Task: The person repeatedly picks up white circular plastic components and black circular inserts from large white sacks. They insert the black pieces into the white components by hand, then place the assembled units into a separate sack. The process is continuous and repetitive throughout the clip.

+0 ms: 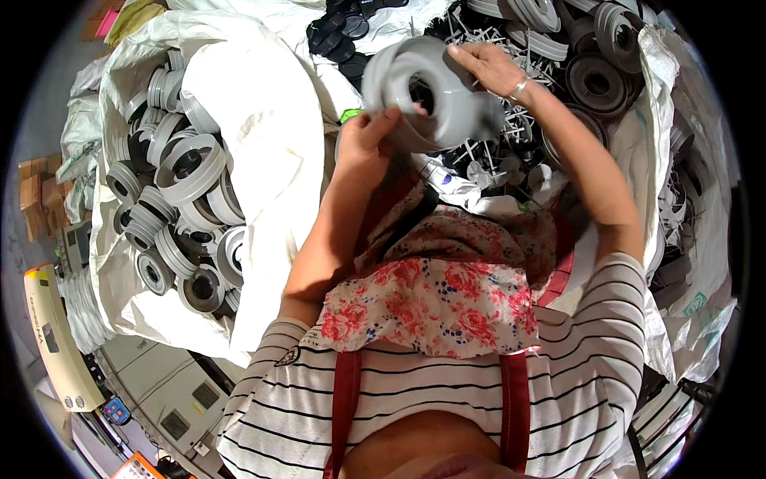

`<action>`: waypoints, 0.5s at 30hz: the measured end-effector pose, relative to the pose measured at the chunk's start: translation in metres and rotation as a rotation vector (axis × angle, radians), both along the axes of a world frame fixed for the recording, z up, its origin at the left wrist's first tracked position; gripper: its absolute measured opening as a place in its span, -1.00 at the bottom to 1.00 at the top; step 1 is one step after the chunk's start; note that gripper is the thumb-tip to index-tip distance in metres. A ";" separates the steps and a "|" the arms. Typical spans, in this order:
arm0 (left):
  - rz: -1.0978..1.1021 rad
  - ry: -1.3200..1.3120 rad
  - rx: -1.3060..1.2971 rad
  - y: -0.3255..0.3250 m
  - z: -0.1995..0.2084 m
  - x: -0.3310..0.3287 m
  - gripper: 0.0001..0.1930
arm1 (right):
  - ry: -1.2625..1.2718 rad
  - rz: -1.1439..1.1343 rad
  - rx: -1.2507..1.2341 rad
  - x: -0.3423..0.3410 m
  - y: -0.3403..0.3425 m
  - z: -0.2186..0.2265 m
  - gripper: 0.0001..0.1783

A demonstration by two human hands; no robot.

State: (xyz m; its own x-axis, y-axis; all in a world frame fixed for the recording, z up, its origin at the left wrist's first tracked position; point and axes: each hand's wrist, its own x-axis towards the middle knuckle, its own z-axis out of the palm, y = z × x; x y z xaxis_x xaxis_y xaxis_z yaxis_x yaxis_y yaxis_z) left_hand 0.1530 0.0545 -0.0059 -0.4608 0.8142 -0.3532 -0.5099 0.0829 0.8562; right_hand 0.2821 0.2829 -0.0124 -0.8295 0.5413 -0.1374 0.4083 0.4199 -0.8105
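Between my two hands is a grey, round plastic part (399, 72) with a hole through its middle, raised above the heap and partly blurred by motion. My left hand (369, 140) grips its near left edge, thumb on top. At the far right rim, my right hand (491, 68) holds it with the thumb on the upper face and the fingers partly hidden. Under and behind it lies a pile of thin white and black plastic pieces (519, 120).
To the left, a white woven sack (271, 160) holds several grey ringed parts (191, 169). Black plastic parts (335, 40) lie at the far side. Dark round parts (597, 82) fill the far right, beside another white sack (666, 72). A beige machine (60, 339) stands at the lower left.
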 end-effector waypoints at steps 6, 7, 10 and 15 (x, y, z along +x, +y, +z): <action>0.196 0.108 0.073 -0.013 0.006 -0.021 -0.68 | -0.119 0.400 0.518 -0.032 -0.027 -0.131 -0.79; 0.178 0.124 0.064 -0.013 0.003 -0.022 -0.60 | -0.203 0.369 0.580 -0.039 -0.031 -0.149 -0.77; 0.135 0.253 0.097 -0.017 0.011 -0.014 -0.56 | -0.460 0.359 0.738 -0.045 -0.041 -0.136 -0.66; 0.139 0.212 0.132 -0.016 0.013 -0.011 -0.55 | -0.486 0.421 0.884 -0.043 -0.023 -0.134 -0.72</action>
State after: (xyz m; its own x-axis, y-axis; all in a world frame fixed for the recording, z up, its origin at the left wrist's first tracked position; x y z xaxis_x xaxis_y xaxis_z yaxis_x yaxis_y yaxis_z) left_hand 0.1422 0.0389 0.0071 -0.6235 0.7706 -0.1323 -0.3167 -0.0942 0.9438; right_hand 0.2392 0.2598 -0.1464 -0.9334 0.2959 -0.2030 0.2909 0.9552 0.0550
